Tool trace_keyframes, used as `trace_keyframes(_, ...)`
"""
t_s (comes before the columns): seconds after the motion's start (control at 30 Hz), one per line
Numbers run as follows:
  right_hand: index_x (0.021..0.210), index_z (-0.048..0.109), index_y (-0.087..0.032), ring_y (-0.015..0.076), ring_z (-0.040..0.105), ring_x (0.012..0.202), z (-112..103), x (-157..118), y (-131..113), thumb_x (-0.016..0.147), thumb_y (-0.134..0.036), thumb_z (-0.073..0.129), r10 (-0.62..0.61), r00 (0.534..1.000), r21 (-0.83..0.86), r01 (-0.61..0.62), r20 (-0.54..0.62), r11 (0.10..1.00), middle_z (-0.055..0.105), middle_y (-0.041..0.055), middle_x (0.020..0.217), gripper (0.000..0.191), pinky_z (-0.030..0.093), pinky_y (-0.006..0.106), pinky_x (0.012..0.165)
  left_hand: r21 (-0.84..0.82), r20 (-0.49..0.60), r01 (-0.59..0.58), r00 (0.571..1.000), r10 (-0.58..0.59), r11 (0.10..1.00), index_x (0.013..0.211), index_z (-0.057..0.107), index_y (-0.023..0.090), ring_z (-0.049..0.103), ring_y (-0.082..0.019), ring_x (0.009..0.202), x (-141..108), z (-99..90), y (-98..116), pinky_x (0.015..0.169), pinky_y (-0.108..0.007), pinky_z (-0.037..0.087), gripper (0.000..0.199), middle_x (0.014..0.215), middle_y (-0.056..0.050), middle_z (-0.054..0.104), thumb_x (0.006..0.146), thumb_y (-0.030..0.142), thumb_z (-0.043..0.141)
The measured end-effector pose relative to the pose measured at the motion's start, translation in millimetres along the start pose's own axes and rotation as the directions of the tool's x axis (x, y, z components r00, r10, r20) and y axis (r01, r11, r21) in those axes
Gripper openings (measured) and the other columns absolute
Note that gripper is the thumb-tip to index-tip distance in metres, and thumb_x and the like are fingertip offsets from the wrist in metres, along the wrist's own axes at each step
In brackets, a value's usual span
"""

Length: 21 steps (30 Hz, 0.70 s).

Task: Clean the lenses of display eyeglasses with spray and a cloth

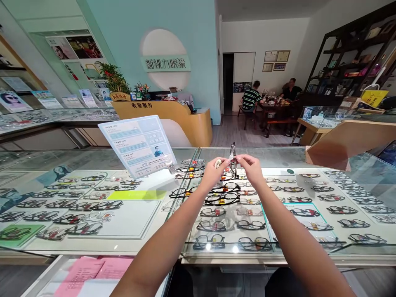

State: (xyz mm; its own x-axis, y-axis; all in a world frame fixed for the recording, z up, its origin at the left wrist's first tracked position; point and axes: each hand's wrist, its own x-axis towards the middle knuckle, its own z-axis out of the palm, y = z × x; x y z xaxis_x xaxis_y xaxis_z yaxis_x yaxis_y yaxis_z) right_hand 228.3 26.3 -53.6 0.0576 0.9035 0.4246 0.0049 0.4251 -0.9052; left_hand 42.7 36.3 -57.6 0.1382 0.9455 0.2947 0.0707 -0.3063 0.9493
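Note:
Above the glass display counter, my left hand [214, 171] and my right hand [250, 166] are close together, both with closed fingers around one pair of glasses [233, 154] held on end. A small pale crumpled item [218, 163] shows at the fingers of my left hand; what it is I cannot make out. Several dark-framed glasses [222, 199] with orange and yellow tags lie on the counter top just below and left of my hands. More glasses [250, 225] sit in rows beneath the glass.
A blue-and-white leaflet [139, 144] stands upright left of my hands. An open drawer [46, 280] with pink papers [83, 272] is at the lower left. A wooden panel [352, 142] rises at the right. Two people sit at a far table [272, 106].

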Motion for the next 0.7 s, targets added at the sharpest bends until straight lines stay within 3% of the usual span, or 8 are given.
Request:
trace_keyframes(0.17, 0.093, 0.084, -0.025, 0.0267, 0.073, 0.099, 5.0, -7.1, 0.3, 0.096, -0.046, 0.069, -0.126, 0.991, -0.233, 0.131, 0.036, 0.963, 0.085, 0.0066, 0.102, 0.026, 0.05, 0.04, 0.087, 0.017, 0.009, 0.001, 1.0, -0.001, 1.0, 0.1, 0.075, 0.015, 0.048, -0.012, 0.06, -2.2, 0.8, 4.1, 0.059, -0.026, 0.039, 0.053, 0.07, 0.001, 0.06, 0.086, 0.066, 0.076)
trace_keyframes(0.27, 0.094, 0.084, -0.026, 0.0262, 0.073, 0.097, 5.6, -9.2, 3.8, 0.097, -0.044, 0.068, -0.156, 0.986, -0.28, 0.167, 0.062, 0.945, 0.085, 0.0055, 0.101, 0.024, 0.049, 0.039, 0.086, 0.031, -0.002, -0.019, 1.0, 0.019, 0.999, 0.102, 0.076, 0.016, 0.049, -0.012, 0.061, -0.7, -1.7, 4.7, 0.06, -0.026, 0.04, 0.049, 0.071, 0.001, 0.061, 0.085, 0.061, 0.078)
trace_keyframes(0.53, 0.09, 0.083, -0.025, 0.0273, 0.072, 0.095, 8.9, -8.4, 5.5, 0.095, -0.048, 0.07, -0.087, 0.993, -0.203, 0.101, 0.078, 0.974, 0.083, 0.006, 0.097, 0.027, 0.05, 0.04, 0.086, 0.05, -0.048, 0.008, 0.999, -0.005, 0.999, 0.101, 0.076, 0.016, 0.049, -0.013, 0.059, 4.7, -4.9, -2.9, 0.059, -0.027, 0.037, 0.034, 0.066, 0.003, 0.056, 0.082, 0.045, 0.073)
trace_keyframes(0.7, 0.087, 0.078, -0.024, 0.0249, 0.069, 0.091, 10.1, -6.9, 5.6, 0.09, -0.052, 0.075, -0.02, 0.995, -0.065, 0.026, 0.096, 0.998, 0.08, 0.0064, 0.095, 0.028, 0.051, 0.04, 0.089, 0.048, -0.033, -0.033, 0.999, 0.035, 0.998, 0.098, 0.074, 0.016, 0.05, -0.013, 0.066, 2.6, -6.3, 0.6, 0.064, -0.027, 0.041, 0.042, 0.077, 0.0, 0.063, 0.078, 0.051, 0.082)
